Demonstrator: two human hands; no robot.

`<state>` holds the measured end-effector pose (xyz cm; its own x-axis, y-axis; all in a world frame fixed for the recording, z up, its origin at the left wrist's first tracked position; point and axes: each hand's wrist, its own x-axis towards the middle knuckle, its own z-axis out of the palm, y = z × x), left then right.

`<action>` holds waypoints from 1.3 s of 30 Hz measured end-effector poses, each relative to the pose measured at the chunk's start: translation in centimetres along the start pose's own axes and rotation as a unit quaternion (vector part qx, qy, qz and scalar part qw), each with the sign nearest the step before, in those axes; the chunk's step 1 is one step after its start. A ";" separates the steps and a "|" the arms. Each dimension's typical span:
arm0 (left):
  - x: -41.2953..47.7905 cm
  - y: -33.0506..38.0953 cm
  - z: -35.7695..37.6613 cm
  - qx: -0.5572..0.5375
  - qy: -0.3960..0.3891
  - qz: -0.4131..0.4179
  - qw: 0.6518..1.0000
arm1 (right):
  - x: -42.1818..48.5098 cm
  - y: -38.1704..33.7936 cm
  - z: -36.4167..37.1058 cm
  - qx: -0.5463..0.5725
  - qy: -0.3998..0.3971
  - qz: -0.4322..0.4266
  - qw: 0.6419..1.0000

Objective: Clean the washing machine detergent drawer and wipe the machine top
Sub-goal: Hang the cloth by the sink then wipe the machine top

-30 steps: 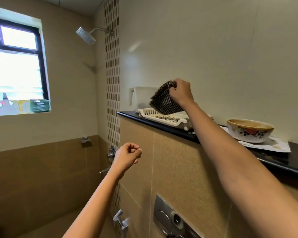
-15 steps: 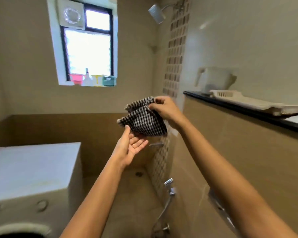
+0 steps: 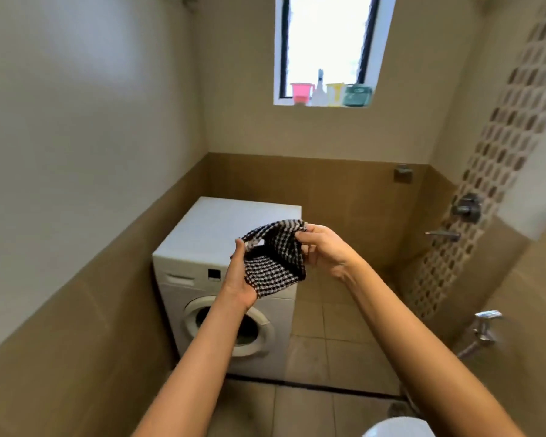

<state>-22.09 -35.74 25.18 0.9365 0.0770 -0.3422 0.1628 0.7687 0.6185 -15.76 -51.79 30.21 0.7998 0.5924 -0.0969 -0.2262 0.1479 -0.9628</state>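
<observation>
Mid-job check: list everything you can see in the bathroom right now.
washing machine: one, white, against the left wall
detergent drawer: one, white, top left of machine front, closed
checked cloth: one, black and white, held in front of the machine
window: one, dark frame, back wall
containers: four, pink, white, yellow, green, in a row on the sill
tap fittings: metal, right wall
hand sprayer: one, chrome, low on right wall
white fixture: one, bottom edge, partly seen
left hand: one, holds the cloth from below
right hand: one, pinches the cloth's top edge

Bare forearms (image 3: pixel 208 351), bare hands (image 3: pixel 327 250)
</observation>
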 end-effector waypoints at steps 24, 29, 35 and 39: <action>24.8 12.9 -21.1 0.296 0.169 -0.037 0.939 | 31.6 15.9 -5.2 -0.151 0.167 0.235 0.946; 35.3 15.3 -21.5 0.364 0.142 -0.051 0.919 | 40.2 15.8 -8.5 -0.154 0.217 0.238 0.934; 43.0 15.1 -23.2 0.439 0.161 -0.076 0.881 | 45.8 18.6 -11.3 -0.243 0.297 0.245 0.890; 45.1 14.1 -24.0 0.514 0.159 -0.063 0.840 | 47.0 20.4 -10.6 -0.417 0.302 0.224 0.827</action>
<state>15.03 -6.18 1.51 0.7877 0.3285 -0.5213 0.5902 -0.1596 0.7913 23.08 -29.36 3.34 0.9288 -0.1014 -0.3564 -0.3139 -0.7265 -0.6113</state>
